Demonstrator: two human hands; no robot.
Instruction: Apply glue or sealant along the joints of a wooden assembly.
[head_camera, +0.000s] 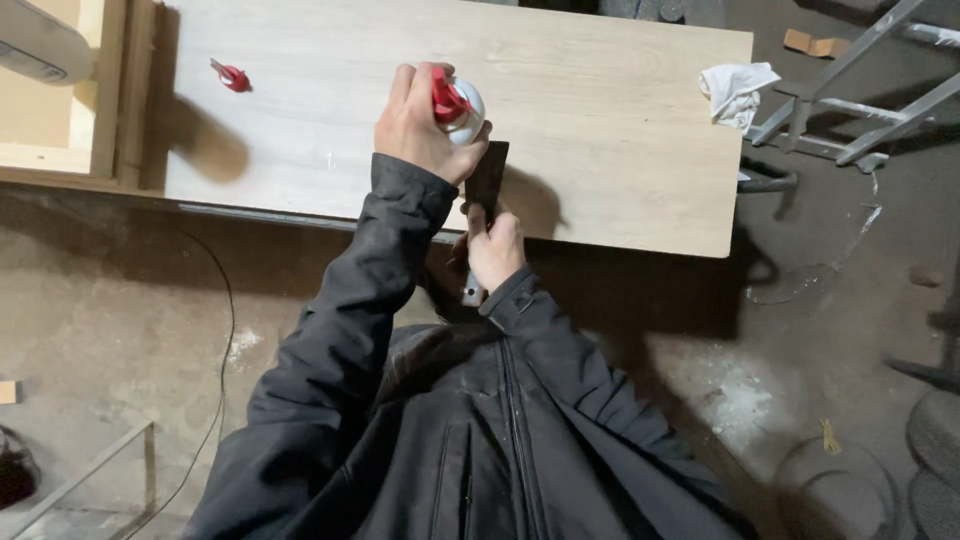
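Note:
My left hand (420, 125) grips a white spray can with a red nozzle (455, 105), held over a light wooden board (600, 120). Just below it, my right hand (493, 250) holds a dark flat blade tool (487, 180), likely a scraper, whose blade rests at the board's near edge right under the can. Both arms are in black jacket sleeves.
A small red cap (231, 76) lies on the board's left part. A crumpled white rag (737, 90) sits past the board's right end, beside grey metal ladder rails (860, 110). A wooden frame (100, 100) stands at left. A thin cable (225, 340) runs across the concrete floor.

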